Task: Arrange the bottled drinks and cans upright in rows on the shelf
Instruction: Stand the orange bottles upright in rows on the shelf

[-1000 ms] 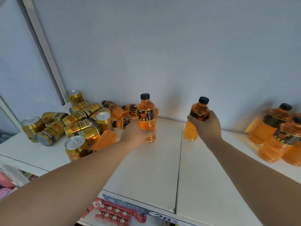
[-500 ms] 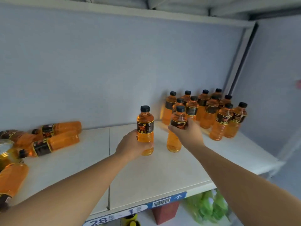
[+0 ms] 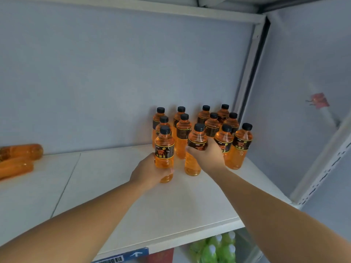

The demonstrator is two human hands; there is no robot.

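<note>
My left hand (image 3: 150, 172) grips the lower half of an upright orange drink bottle (image 3: 164, 150) with a black cap and dark label. My right hand (image 3: 207, 154) wraps around the label of a second orange bottle (image 3: 195, 149), tilted slightly, its base at the white shelf (image 3: 171, 205). Just behind both stand several upright orange bottles in rows (image 3: 214, 124) at the shelf's right rear corner. Two orange bottles lie on their sides (image 3: 17, 160) at the far left.
A grey back wall (image 3: 114, 82) and a white upright post (image 3: 248, 63) bound the shelf on the right. Green bottles (image 3: 214, 247) stand on the shelf below. A blue price strip (image 3: 123, 257) runs along the front edge.
My view has swung right, away from the pile of gold cans. Both hands have carried their bottles rightward up to the standing rows.
</note>
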